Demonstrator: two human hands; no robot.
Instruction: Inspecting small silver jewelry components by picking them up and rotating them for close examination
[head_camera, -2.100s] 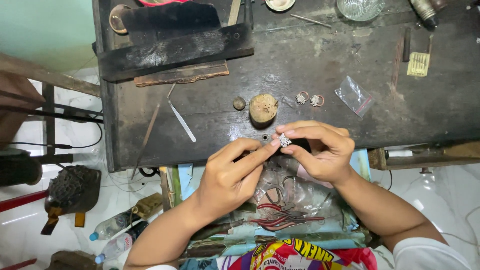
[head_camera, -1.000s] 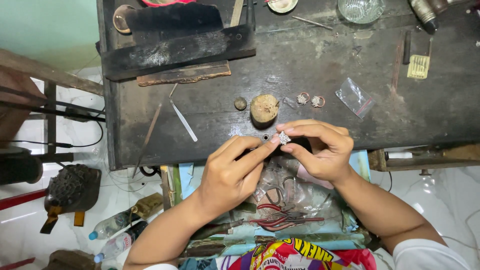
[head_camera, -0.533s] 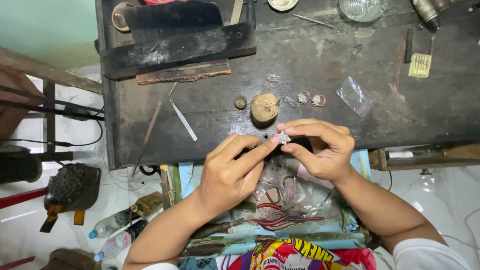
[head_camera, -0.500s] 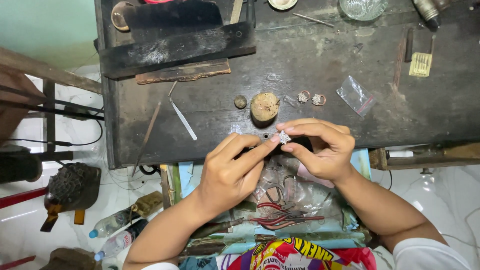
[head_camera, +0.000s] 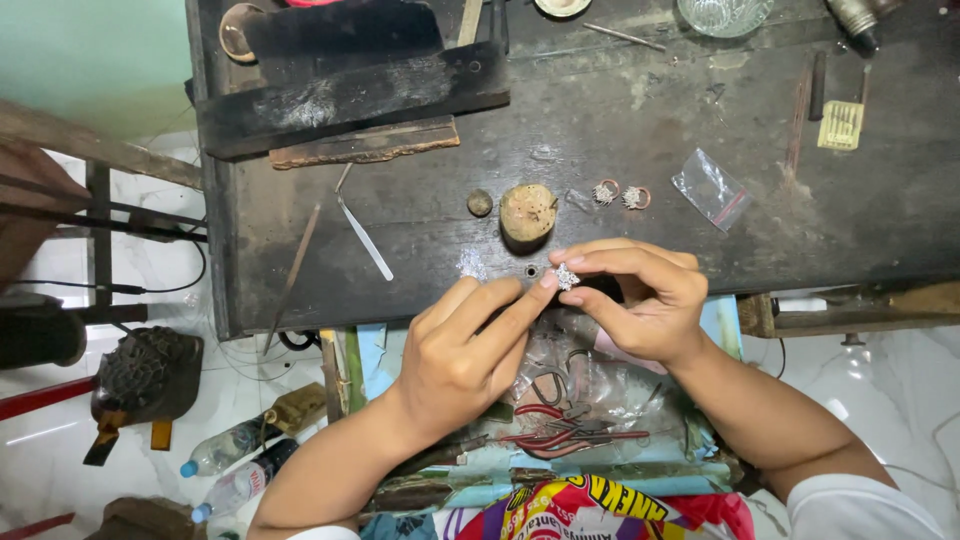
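A small silvery ornament with a cluster top is pinched between the thumb and fingers of my right hand at the front edge of the dark workbench. My left hand reaches in from the left, its index fingertip and thumb touching the ornament's left side. Two similar ring pieces lie on the bench just beyond my hands. A round wooden stub stands left of them.
Metal tweezers, a thin rod, a small clear plastic bag, a glass bowl and a black block lie on the bench. Red-handled pliers rest in my lap. Plastic bottles lie on the floor at left.
Almost nothing differs: both hands stay on the ornament at the bench edge, with only slight finger shifts and a small camera drift.
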